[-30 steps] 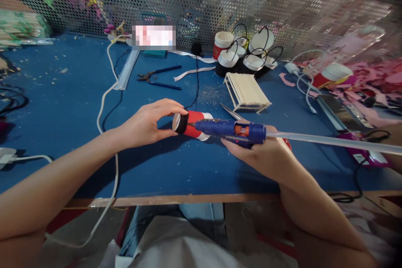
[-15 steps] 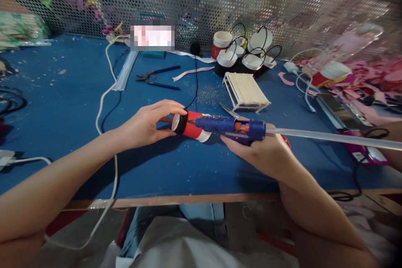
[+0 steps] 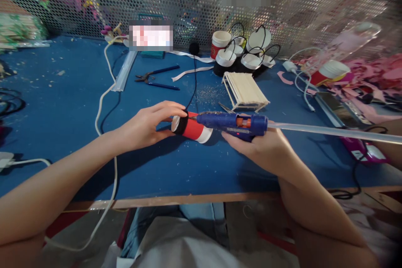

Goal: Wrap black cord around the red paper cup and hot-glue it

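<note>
Head view: the left hand (image 3: pixel 147 125) is curled around the black end of a small red paper cup (image 3: pixel 192 129), thumb underneath and fingers draped over the top, so that the cup is held on its side just above the blue table (image 3: pixel 63 104). Directly to the right of that hand, the right hand (image 3: pixel 260 150) is wrapped about the grip of a blue glue gun (image 3: pixel 234 122), whose nozzle is brought against the upper side of the cup near the black band; whether the trigger is pressed cannot be told. A clear glue stick (image 3: pixel 329 132) trails from the back of the gun, out past the right wrist.

For a clean bead, it is judged that the cup should be kept steady by the left fingers, well clear of the hot tip, while the nozzle is kept in light contact and the trigger is squeezed gently. The gun's black cord (image 3: pixel 192 88) runs away from the hands and should be kept slack.

Beyond the hands, a small rack of wooden sticks (image 3: pixel 246 88) stands just past the gun, and farther off a cluster of finished cups with wire handles (image 3: pixel 248 56) is gathered. Pliers (image 3: pixel 153 78) lie beyond the left hand, with a white cable (image 3: pixel 102 104) curving past them.
</note>
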`<state>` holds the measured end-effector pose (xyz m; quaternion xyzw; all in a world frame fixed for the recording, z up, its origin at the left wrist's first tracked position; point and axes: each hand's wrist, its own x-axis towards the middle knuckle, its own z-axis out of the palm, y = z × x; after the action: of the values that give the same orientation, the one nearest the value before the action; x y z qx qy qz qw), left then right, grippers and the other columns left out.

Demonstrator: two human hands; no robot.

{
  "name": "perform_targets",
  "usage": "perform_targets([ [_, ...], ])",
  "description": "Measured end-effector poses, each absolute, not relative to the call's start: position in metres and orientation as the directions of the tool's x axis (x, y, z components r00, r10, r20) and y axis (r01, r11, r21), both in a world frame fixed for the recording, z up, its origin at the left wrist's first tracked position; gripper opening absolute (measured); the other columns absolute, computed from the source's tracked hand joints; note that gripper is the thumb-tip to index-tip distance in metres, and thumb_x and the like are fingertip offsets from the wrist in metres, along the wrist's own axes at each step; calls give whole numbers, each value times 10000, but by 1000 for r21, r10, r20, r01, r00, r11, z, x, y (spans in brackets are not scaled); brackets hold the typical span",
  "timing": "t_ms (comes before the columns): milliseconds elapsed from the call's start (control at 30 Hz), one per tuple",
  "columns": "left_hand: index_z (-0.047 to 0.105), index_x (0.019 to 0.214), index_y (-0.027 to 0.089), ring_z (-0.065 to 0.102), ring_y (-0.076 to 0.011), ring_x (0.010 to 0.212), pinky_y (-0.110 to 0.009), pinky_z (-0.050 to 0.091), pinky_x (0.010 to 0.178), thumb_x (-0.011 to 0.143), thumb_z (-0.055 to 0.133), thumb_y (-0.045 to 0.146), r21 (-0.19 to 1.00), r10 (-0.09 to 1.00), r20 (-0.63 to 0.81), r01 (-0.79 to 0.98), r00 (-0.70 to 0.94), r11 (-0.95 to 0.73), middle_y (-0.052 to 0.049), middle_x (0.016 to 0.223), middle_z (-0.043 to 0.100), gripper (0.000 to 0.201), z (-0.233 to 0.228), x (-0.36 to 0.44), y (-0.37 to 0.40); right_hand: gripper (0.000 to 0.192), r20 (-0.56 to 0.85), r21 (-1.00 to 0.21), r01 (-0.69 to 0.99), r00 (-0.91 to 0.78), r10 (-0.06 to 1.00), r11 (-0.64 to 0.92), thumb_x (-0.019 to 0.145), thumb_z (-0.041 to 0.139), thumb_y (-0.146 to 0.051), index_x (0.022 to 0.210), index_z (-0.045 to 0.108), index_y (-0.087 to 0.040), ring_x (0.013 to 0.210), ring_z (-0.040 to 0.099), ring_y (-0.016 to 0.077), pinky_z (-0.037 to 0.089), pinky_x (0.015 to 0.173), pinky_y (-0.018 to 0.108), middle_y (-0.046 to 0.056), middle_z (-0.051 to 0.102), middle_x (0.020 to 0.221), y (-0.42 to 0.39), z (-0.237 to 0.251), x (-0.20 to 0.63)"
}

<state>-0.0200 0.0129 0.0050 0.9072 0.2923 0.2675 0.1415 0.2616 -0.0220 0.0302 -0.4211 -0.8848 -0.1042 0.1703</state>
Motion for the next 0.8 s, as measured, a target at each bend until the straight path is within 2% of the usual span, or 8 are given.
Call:
perform_targets([
  [167, 467, 1199, 223, 513, -202, 1196, -333, 459, 980, 823, 545, 117, 380, 582, 377, 453, 720, -807, -109, 1288, 521, 399, 6, -22, 11, 215, 367, 19, 787, -580, 728, 617, 850, 477, -297, 888, 675, -225, 564, 527, 154, 397, 529, 278, 6, 588, 592, -17, 27, 262],
  [333, 493, 1171, 210, 528, -196, 1177, -332, 468, 975, 823, 532, 111, 359, 572, 391, 452, 722, -816, -104, 1278, 530, 364, 7, -21, 10, 296, 421, 144, 707, -677, 604, 692, 830, 416, -113, 833, 690, -225, 517, 504, 146, 361, 535, 279, 4, 552, 523, -21, 32, 266],
  [367, 493, 1173, 208, 526, -197, 1180, -332, 468, 976, 826, 526, 108, 359, 570, 388, 451, 724, -817, -105, 1282, 528, 363, 7, -21, 10, 292, 430, 126, 717, -663, 614, 686, 837, 411, -122, 820, 687, -217, 503, 494, 142, 358, 526, 277, 2, 551, 520, -22, 31, 265],
  [467, 484, 1192, 201, 516, -199, 1193, -325, 463, 979, 835, 503, 95, 365, 573, 362, 454, 735, -813, -113, 1307, 506, 373, 9, -21, 8, 244, 410, -85, 799, -516, 752, 595, 868, 458, -279, 767, 654, -176, 489, 485, 122, 376, 504, 255, -4, 565, 546, -22, 27, 260],
  [533, 480, 1200, 199, 515, -197, 1194, -318, 460, 983, 836, 499, 91, 364, 572, 353, 455, 740, -813, -114, 1316, 495, 380, 9, -22, 8, 286, 388, -163, 815, -466, 795, 557, 878, 451, -342, 750, 635, -164, 499, 489, 112, 381, 491, 239, -5, 574, 570, -21, 26, 257],
  [600, 479, 1203, 201, 516, -196, 1192, -317, 461, 983, 835, 501, 93, 361, 570, 358, 453, 740, -815, -112, 1312, 498, 384, 9, -21, 8, 307, 378, -145, 799, -500, 779, 584, 889, 414, -332, 772, 647, -170, 482, 468, 109, 361, 471, 239, -10, 557, 550, -20, 28, 258],
  [733, 491, 1179, 199, 525, -197, 1182, -323, 467, 978, 825, 522, 101, 355, 571, 375, 456, 730, -816, -114, 1286, 521, 369, 8, -20, 9, 275, 361, -24, 749, -611, 705, 662, 854, 419, -247, 828, 692, -225, 462, 417, 125, 318, 480, 267, -20, 509, 491, -18, 31, 268],
  [800, 492, 1177, 199, 524, -197, 1184, -323, 467, 978, 824, 523, 97, 351, 574, 373, 462, 729, -815, -115, 1286, 521, 369, 8, -20, 9, 264, 355, -18, 759, -603, 714, 650, 856, 430, -255, 838, 692, -227, 459, 403, 122, 316, 486, 268, -24, 494, 485, -18, 30, 270],
])
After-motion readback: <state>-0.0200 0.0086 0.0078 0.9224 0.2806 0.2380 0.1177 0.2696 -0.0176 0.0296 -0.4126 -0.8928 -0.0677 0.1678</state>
